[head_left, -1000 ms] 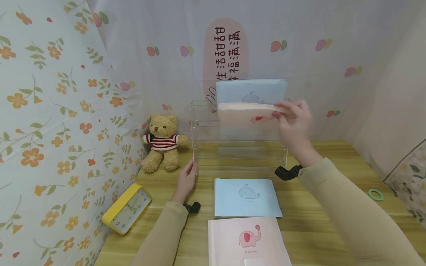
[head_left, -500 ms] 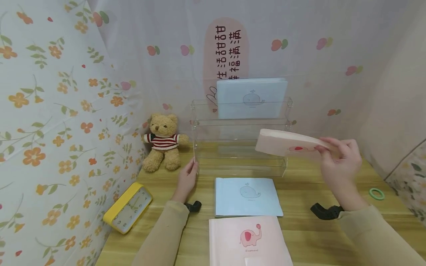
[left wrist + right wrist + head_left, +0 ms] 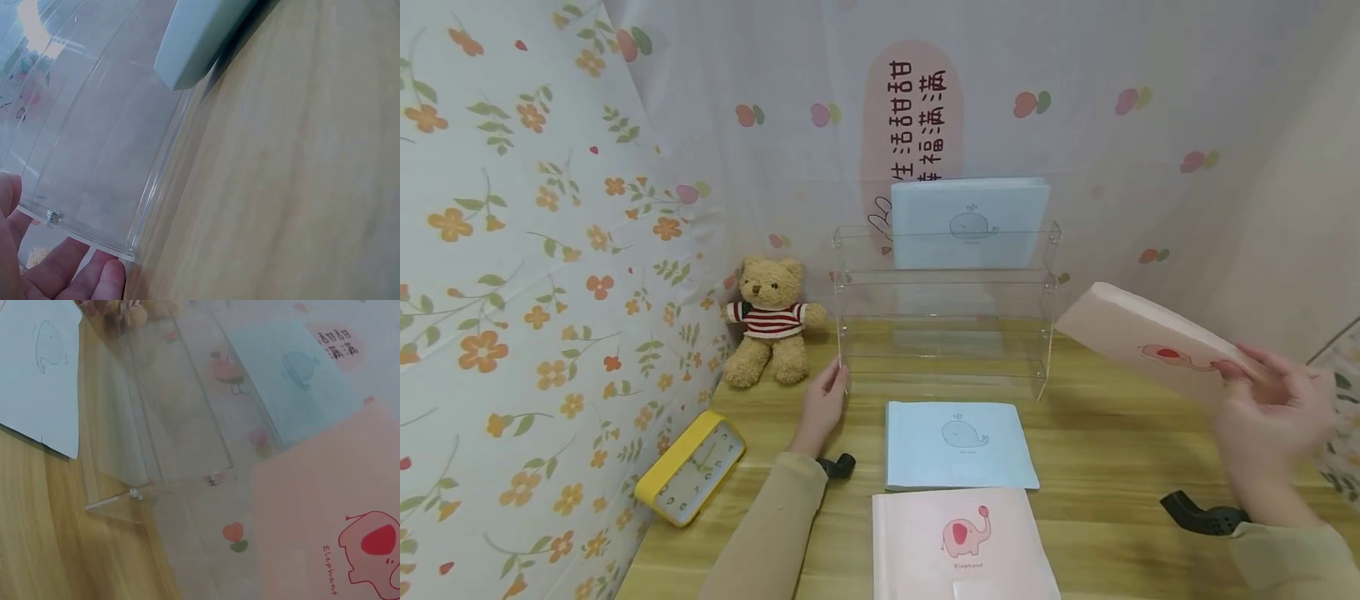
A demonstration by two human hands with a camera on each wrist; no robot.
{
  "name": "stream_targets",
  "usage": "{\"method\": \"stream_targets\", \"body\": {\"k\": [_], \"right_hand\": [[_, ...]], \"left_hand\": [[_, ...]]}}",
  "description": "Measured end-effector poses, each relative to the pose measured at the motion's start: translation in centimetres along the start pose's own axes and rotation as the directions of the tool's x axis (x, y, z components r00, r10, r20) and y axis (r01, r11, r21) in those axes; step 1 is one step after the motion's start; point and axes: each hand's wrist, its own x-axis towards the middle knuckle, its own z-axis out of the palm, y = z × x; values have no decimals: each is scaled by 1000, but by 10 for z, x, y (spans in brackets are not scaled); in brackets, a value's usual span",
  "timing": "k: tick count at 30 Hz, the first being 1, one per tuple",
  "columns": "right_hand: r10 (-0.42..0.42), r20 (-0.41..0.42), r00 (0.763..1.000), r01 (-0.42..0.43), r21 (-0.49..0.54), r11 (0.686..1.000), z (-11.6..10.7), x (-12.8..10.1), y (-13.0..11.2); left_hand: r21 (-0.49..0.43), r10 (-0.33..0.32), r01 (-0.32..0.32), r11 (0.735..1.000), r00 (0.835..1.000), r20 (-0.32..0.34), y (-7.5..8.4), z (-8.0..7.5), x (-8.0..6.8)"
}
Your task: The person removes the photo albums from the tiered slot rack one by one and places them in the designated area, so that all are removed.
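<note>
A person sits at a wooden table point(image 3: 1105, 467) seen from above the hands. The right hand point(image 3: 1270, 421), at about 4 o'clock in the head view, holds a pink elephant notebook point(image 3: 1150, 346) in the air, thumb and fingers pinching its lower right corner; the notebook tilts, its far end pointing toward 10 o'clock, well clear of the table. The left hand point(image 3: 823, 404), near 7 o'clock of centre, rests against the lower left front corner of a clear acrylic tiered rack point(image 3: 943, 333), its fingers relaxed and close together, touching the rack's edge. A blue whale notebook point(image 3: 968, 221) stands upright in the rack's top tier at 12 o'clock. On the table just in front of the rack lies a second blue whale notebook point(image 3: 958, 443), and at 6 o'clock, nearly touching it, a second pink elephant notebook point(image 3: 962, 542). A teddy bear point(image 3: 767, 325) in a striped shirt sits at 9 o'clock beside the rack, and a yellow clock point(image 3: 688, 467) lies at 8 o'clock.
</note>
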Motion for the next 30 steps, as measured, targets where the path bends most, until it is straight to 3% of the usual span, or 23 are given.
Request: {"method": "stream_targets", "body": {"k": [5, 12, 18, 23, 27, 30], "right_hand": [[63, 21, 998, -62, -44, 997, -3, 3, 16], [84, 122, 989, -75, -74, 994, 20, 10, 48], [230, 264, 937, -194, -156, 969, 43, 16, 61], [316, 290, 903, -268, -194, 944, 56, 15, 65], [325, 339, 883, -254, -238, 937, 63, 12, 70], [286, 397, 872, -179, -285, 941, 66, 9, 75]], "left_hand": [[-7, 21, -22, 1000, 1000, -12, 1, 0, -1], [-12, 24, -24, 1000, 1000, -11, 2, 1, 0], [-3, 21, -21, 1000, 1000, -8, 0, 1, -1], [0, 15, -15, 1000, 1000, -4, 0, 2, -1], [-4, 12, -12, 1000, 1000, -15, 3, 2, -2], [-2, 16, -16, 1000, 1000, -14, 5, 1, -2]]}}
